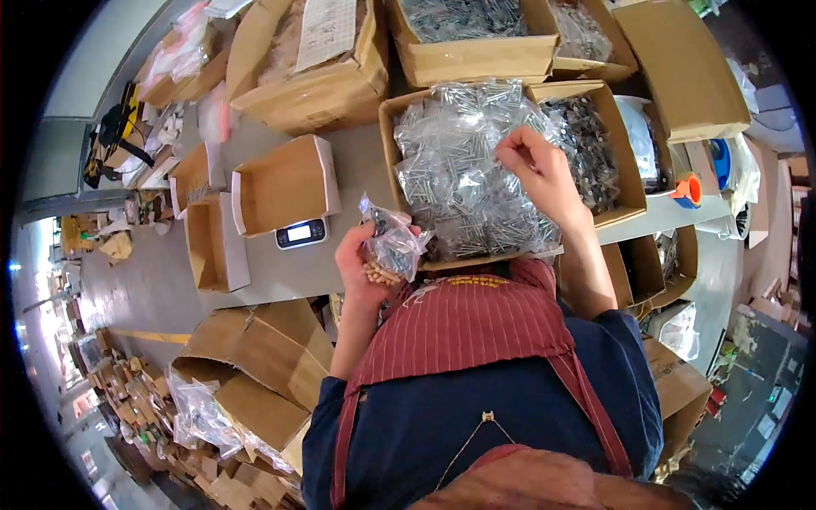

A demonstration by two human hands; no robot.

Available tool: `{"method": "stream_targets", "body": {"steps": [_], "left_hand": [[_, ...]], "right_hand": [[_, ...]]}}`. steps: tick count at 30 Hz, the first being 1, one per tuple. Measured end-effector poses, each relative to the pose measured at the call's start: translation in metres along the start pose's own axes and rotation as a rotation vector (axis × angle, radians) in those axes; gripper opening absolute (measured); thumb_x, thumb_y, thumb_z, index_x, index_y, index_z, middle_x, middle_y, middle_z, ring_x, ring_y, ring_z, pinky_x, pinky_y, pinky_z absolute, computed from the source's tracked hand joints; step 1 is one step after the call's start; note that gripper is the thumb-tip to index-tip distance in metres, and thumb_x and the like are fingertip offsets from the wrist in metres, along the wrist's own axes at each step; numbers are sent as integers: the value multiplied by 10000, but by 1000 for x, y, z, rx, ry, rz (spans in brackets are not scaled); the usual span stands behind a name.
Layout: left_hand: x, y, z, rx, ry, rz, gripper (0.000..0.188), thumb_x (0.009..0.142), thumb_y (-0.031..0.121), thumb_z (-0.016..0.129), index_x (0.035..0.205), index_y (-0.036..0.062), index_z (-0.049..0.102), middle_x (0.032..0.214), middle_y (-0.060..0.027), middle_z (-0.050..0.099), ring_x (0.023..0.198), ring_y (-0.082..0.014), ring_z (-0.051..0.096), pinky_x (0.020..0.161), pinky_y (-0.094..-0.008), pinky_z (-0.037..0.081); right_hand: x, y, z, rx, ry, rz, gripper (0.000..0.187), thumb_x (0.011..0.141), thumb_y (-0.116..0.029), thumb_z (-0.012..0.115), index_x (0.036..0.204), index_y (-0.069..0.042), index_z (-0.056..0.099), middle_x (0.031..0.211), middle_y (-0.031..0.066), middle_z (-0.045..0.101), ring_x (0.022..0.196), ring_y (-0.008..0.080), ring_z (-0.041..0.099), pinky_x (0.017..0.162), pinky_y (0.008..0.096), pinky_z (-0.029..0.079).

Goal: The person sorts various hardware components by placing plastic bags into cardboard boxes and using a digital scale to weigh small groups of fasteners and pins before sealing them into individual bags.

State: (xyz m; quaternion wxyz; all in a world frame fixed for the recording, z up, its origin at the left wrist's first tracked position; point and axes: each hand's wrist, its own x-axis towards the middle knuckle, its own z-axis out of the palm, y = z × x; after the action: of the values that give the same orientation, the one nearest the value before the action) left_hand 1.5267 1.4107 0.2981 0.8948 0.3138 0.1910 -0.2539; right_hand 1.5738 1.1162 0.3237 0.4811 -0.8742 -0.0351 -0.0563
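1. Holding a clear bag (393,242) of dark parts is the left hand (361,259), out over the near edge of the table (361,166). Risk, my judgement: a loosened grip could drop it off that edge.
2. Pale wooden pegs (381,273) sit at the bag's lower end; cannot tell if they share it. If separate, they could slip out first.
3. Small bags of silver screws (467,204) fill the cardboard box (389,140) in front of the person, heaped high. Slick plastic may cling, so two could lift together, or a bag could slide over the rim.
4. Left fingers: curled round the bag, partly hidden by it.
5. Right hand (544,174): above the screw bags, fingers bent, thumb and forefinger tips nearly together. Cannot tell whether they pinch a bag corner or nothing.
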Motion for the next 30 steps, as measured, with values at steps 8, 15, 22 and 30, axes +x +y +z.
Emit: {"method": "stream_targets", "body": {"steps": [8, 15, 22, 30], "left_hand": [[-1, -1, 10, -75, -15, -67, 534, 853, 298, 516, 1240, -69, 547, 1181, -204, 631, 1071, -348, 635, 857, -484, 559], [-9, 3, 25, -19, -111, 11, 641, 842, 386, 513, 1292, -70, 524, 1138, -248, 646, 1047, -350, 648, 799, -459, 573], [-8, 11, 18, -60, -200, 81, 524, 868, 256, 550, 1276, -70, 512, 1133, -235, 641, 1026, -324, 653, 898, -442, 540], [-7, 21, 14, -36, -57, 162, 403, 891, 188, 544, 1232, -27, 538, 1143, -161, 642, 1015, -280, 654, 894, -419, 533]], "right_hand": [[5, -40, 14, 961, -183, 334, 152, 1010, -160, 509, 1070, -23, 536, 1004, 76, 622, 834, 91, 599, 779, 337, 612], [0, -47, 22, 1122, -216, 274, 123, 1001, -152, 510, 1061, -46, 524, 1029, 40, 578, 1141, 226, 611, 855, 389, 592], [-8, -50, 37, 1137, -296, 274, 112, 990, -171, 553, 1026, -65, 553, 924, -13, 537, 899, 96, 564, 870, 342, 545], [-15, -54, 48, 906, -454, 224, 172, 992, -156, 561, 1128, -51, 573, 1104, 20, 598, 1035, 120, 563, 990, 302, 413]]}}
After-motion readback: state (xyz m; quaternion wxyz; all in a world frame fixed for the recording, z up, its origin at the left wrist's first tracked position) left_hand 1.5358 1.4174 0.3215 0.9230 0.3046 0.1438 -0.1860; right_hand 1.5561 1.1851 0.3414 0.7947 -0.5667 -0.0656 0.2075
